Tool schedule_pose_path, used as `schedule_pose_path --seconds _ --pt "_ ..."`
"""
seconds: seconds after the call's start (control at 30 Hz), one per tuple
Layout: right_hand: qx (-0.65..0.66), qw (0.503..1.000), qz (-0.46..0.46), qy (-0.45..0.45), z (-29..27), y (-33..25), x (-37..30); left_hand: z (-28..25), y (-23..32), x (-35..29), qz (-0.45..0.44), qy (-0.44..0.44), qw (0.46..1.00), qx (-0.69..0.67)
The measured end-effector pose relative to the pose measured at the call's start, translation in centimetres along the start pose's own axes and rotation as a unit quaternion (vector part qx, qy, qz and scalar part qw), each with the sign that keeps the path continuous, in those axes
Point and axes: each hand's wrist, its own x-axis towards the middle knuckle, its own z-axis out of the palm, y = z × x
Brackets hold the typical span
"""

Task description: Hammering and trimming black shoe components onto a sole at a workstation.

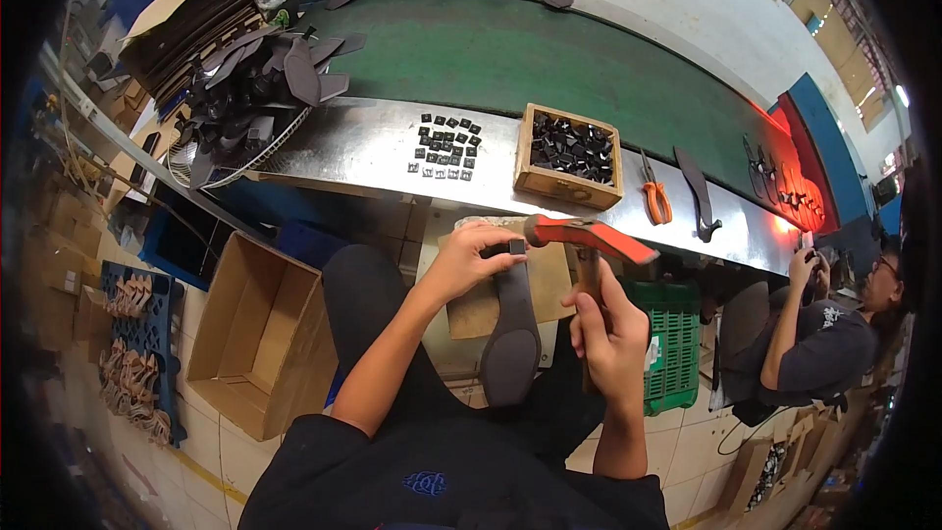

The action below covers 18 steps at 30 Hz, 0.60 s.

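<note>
My left hand [473,260] pinches a small black square block [517,247] between thumb and fingers, at the far end of a dark shoe sole [511,358]. Whether the block is joined to the sole cannot be told. The sole points toward me, its wide toe part near my lap, above a tan board [469,310]. My right hand [613,339] is closed round the wooden handle of a hammer [589,275]. The hammer's red head is raised just right of the block, its round face close to my left fingers.
On the metal ledge lie rows of small black pieces [444,149], a wooden box [567,194] of similar pieces, orange-handled pliers [655,198] and another sole [695,186]. Beyond runs a green conveyor belt [510,49]. A basket [201,180] heaped with soles stands left; a person [819,334] works at right.
</note>
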Motion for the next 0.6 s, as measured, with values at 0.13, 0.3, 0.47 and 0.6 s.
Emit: schedule_pose_path --seconds 0.13,0.3,0.47,0.6 --pt "-0.15 0.983 -0.103 0.027 0.4 -0.4 -1.0 0.4 -1.5 -0.2 0.004 -0.001 1.0 0.009" --pt "-0.202 0.967 -0.156 -0.018 0.5 -0.8 0.0 0.2 -0.7 -0.1 -0.019 -0.005 1.0 -0.018" --pt "-0.188 0.958 -0.197 0.086 -1.5 -5.3 -2.6 0.3 -1.1 -0.9 0.011 -0.01 0.997 0.076" --pt "-0.26 0.922 -0.282 0.049 1.4 -0.6 -1.6 -0.4 0.0 -1.1 -0.048 -0.104 0.974 0.197"
